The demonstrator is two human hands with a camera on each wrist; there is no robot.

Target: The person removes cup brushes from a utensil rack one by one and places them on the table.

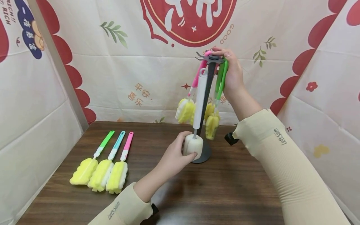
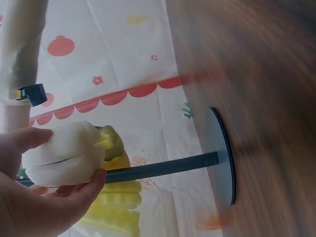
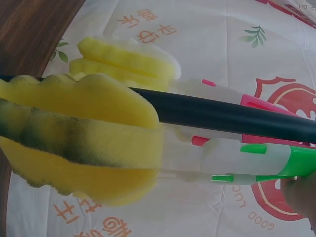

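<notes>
- Presently, one white brush (image 1: 197, 115): sponge head down, ring end up, slightly tilted, nearer than the dark stand (image 1: 209, 84); contact with the pole cannot be told.
- Left hand (image 1: 173, 156): thumb and fingers pinch the white sponge head.
- Right hand (image 1: 234, 73): fingers curl about the stand's top, beside green-handled brushes (image 1: 221, 89).
- Handling, as judged: light; head soft, squashable; handle stiff, perhaps slippery; surest hold low on the handle.
- Left on the table (image 1: 239, 187): three yellow-sponged brushes (image 1: 100, 175).

This is a makeshift booth (image 1: 36, 93), with printed cloth (image 1: 157, 72) hung on three sides of a wood-grain table (image 1: 225, 193).
</notes>
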